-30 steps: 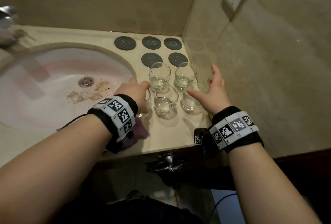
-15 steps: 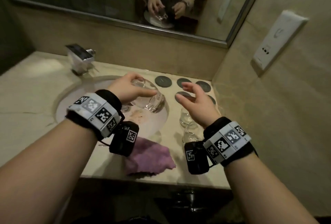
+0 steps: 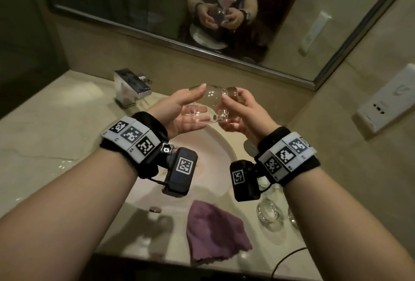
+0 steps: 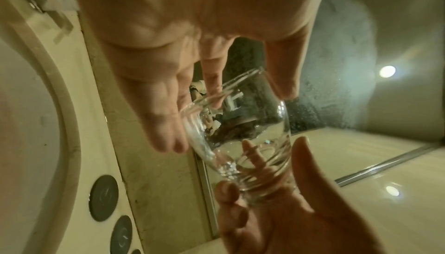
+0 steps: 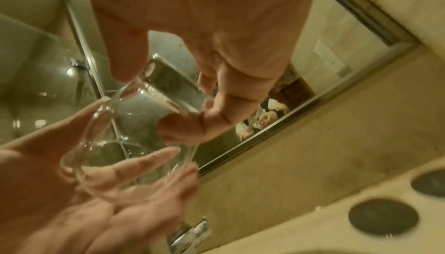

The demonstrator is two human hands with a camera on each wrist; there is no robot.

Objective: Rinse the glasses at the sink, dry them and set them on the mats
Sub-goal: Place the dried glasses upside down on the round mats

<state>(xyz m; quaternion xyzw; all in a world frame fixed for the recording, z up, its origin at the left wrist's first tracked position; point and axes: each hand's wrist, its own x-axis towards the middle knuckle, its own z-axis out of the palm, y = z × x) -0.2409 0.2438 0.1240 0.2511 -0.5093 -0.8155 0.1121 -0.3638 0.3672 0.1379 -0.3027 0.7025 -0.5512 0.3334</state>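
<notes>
Empty glass (image 3: 211, 105) between both hands

The room is dim and warm, yellow-brown in tone. A round ceiling lamp (image 4: 387, 71) glares in the left wrist view, with a hazy halo around it and a second bright spot on the glossy surface below. Dark shadows of the arms fall on the near counter (image 3: 56, 137). Both wrist views are soft and smeared; the mats (image 5: 383, 216) at the right edge blur. Wide-angle bending curves the mirror frame (image 3: 202, 49) and the sink rim (image 4: 69, 125).
</notes>
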